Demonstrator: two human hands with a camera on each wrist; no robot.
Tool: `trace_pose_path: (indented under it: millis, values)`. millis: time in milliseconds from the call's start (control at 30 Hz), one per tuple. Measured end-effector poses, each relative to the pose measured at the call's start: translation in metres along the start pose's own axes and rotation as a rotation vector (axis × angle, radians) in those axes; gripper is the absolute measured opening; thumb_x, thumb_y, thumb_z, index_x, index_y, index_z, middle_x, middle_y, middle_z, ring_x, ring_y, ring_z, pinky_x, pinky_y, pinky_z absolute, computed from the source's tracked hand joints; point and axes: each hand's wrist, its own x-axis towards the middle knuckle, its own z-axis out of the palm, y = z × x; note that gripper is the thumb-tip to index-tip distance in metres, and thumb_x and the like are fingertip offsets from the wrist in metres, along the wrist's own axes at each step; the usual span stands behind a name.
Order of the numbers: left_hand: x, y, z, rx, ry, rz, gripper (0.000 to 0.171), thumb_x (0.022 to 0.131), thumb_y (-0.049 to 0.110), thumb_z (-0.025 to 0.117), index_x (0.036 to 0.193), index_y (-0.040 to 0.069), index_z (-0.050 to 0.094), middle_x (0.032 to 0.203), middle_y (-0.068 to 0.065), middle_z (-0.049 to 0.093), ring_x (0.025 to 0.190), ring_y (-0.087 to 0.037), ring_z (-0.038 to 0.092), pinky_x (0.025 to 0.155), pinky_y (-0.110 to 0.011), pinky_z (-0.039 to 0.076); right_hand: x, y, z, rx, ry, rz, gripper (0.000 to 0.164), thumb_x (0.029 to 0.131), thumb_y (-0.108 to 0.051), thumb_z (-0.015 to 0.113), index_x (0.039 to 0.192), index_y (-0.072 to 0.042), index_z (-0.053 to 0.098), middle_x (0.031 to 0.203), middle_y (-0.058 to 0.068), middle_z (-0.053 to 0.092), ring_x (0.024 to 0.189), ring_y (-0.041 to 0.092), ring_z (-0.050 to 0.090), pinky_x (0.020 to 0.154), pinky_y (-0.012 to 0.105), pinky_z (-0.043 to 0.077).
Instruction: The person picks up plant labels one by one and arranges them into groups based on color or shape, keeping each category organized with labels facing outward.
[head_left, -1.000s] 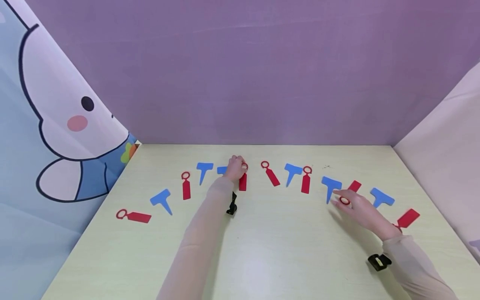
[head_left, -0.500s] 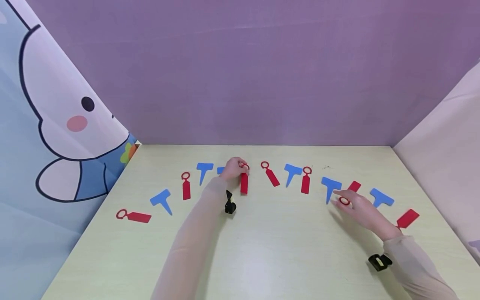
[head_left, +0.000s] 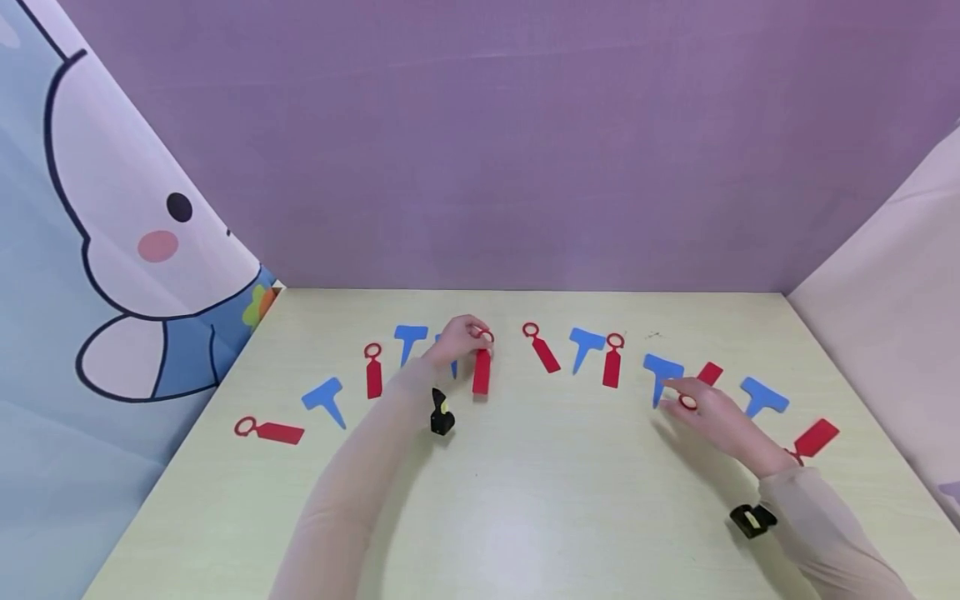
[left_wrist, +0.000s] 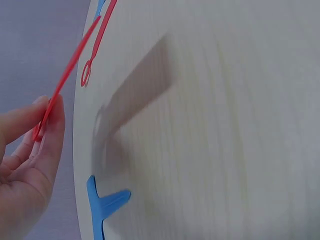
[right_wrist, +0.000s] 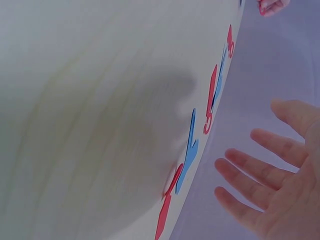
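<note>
My left hand [head_left: 456, 339] pinches a red tag with a ring end [head_left: 482, 373] between thumb and fingers. In the left wrist view, that tag [left_wrist: 70, 65] is lifted off the table, its shadow falling below. Beside this hand lies a blue T-shaped plant label [head_left: 453, 367], partly hidden by the hand. My right hand [head_left: 716, 417] holds nothing; its fingers are spread in the right wrist view [right_wrist: 270, 180]. It hovers above the table near another blue T-shaped label [head_left: 663, 372] and partly covers a red ring tag [head_left: 708, 372].
More red ring tags and blue T-shaped labels lie in an arc: a red tag [head_left: 277, 433] and blue label [head_left: 326, 400] at left, a red tag [head_left: 545, 354] mid-table, a blue label [head_left: 763, 394] and red tag [head_left: 815, 437] at right. A purple backdrop [head_left: 525, 167] stands behind the table [head_left: 555, 500].
My left hand has picked up the red tag and drawn it slightly toward me, uncovering more of the blue label beside it. The right hand has stayed nearly in place.
</note>
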Motion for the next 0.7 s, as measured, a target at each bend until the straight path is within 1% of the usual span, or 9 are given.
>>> trace_pose_path:
  millis: [100, 200, 267, 367, 433, 467, 533, 600, 700]
  values:
    - [-0.006, -0.001, -0.002, -0.008, -0.023, -0.006, 0.026, 0.08, 0.009, 0.064, 0.104, 0.002, 0.054, 0.09, -0.01, 0.055, 0.073, -0.018, 0.055, 0.072, -0.029, 0.05, 0.002, -0.001, 0.001, 0.01, 0.004, -0.021, 0.042, 0.087, -0.018, 0.057, 0.119, 0.006, 0.05, 0.115, 0.025, 0.053, 0.102, 0.039, 0.052, 0.082, 0.051, 0.044]
    - [-0.012, 0.0, -0.005, -0.003, -0.039, -0.02, 0.026, 0.081, 0.008, 0.063, 0.103, 0.002, 0.053, 0.091, -0.011, 0.056, 0.074, -0.019, 0.056, 0.072, -0.028, 0.051, 0.006, -0.003, 0.003, 0.01, 0.012, -0.039, 0.04, 0.086, -0.016, 0.058, 0.119, 0.005, 0.051, 0.114, 0.023, 0.055, 0.094, 0.033, 0.055, 0.079, 0.048, 0.047]
    - [-0.016, 0.0, -0.006, 0.007, -0.043, -0.027, 0.026, 0.081, 0.008, 0.063, 0.103, 0.002, 0.052, 0.091, -0.011, 0.056, 0.074, -0.018, 0.056, 0.071, -0.028, 0.051, 0.009, -0.004, 0.005, 0.002, 0.012, -0.044, 0.039, 0.085, -0.015, 0.059, 0.118, 0.005, 0.052, 0.113, 0.022, 0.055, 0.081, 0.023, 0.055, 0.071, 0.038, 0.05]
    - [-0.021, -0.002, -0.008, -0.004, -0.065, -0.033, 0.026, 0.081, 0.008, 0.063, 0.103, 0.002, 0.051, 0.089, -0.012, 0.057, 0.072, -0.019, 0.058, 0.07, -0.028, 0.051, 0.014, -0.007, 0.006, 0.0, 0.0, -0.034, 0.039, 0.085, -0.016, 0.058, 0.118, 0.004, 0.052, 0.115, 0.022, 0.055, 0.062, 0.016, 0.047, 0.059, 0.029, 0.045]
    - [-0.024, -0.004, -0.009, -0.018, -0.081, -0.033, 0.025, 0.081, 0.008, 0.063, 0.102, 0.002, 0.051, 0.087, -0.011, 0.058, 0.069, -0.019, 0.059, 0.07, -0.029, 0.05, 0.018, -0.01, 0.007, -0.001, -0.009, -0.028, 0.04, 0.086, -0.017, 0.057, 0.119, 0.004, 0.052, 0.117, 0.022, 0.054, 0.065, 0.02, 0.052, 0.062, 0.03, 0.047]
    - [-0.026, -0.004, -0.01, -0.027, -0.089, -0.031, 0.025, 0.081, 0.008, 0.063, 0.102, 0.002, 0.051, 0.086, -0.011, 0.058, 0.068, -0.019, 0.06, 0.069, -0.029, 0.05, 0.019, -0.011, 0.007, 0.004, -0.013, -0.023, 0.04, 0.086, -0.018, 0.057, 0.12, 0.004, 0.051, 0.118, 0.022, 0.053, 0.07, 0.024, 0.055, 0.067, 0.034, 0.048]
    - [-0.029, -0.005, -0.01, -0.043, -0.1, -0.035, 0.025, 0.081, 0.008, 0.062, 0.102, 0.002, 0.051, 0.087, -0.011, 0.059, 0.068, -0.019, 0.06, 0.069, -0.029, 0.051, 0.022, -0.013, 0.007, 0.007, -0.02, -0.014, 0.041, 0.087, -0.019, 0.056, 0.121, 0.003, 0.051, 0.119, 0.023, 0.052, 0.092, 0.034, 0.056, 0.08, 0.045, 0.046]
    - [-0.031, -0.006, -0.01, -0.052, -0.109, -0.036, 0.024, 0.081, 0.008, 0.062, 0.101, 0.003, 0.051, 0.087, -0.01, 0.059, 0.068, -0.018, 0.059, 0.069, -0.029, 0.051, 0.024, -0.016, 0.007, 0.008, -0.029, 0.0, 0.041, 0.087, -0.02, 0.056, 0.121, 0.002, 0.05, 0.119, 0.023, 0.051, 0.109, 0.038, 0.047, 0.087, 0.052, 0.041]
    - [-0.035, -0.006, -0.009, -0.065, -0.122, -0.032, 0.021, 0.081, 0.007, 0.062, 0.099, 0.002, 0.051, 0.086, -0.01, 0.06, 0.068, -0.018, 0.06, 0.068, -0.03, 0.052, 0.027, -0.018, 0.008, 0.012, -0.038, 0.009, 0.041, 0.087, -0.02, 0.056, 0.121, 0.001, 0.05, 0.119, 0.023, 0.052, 0.109, 0.039, 0.047, 0.086, 0.051, 0.042]
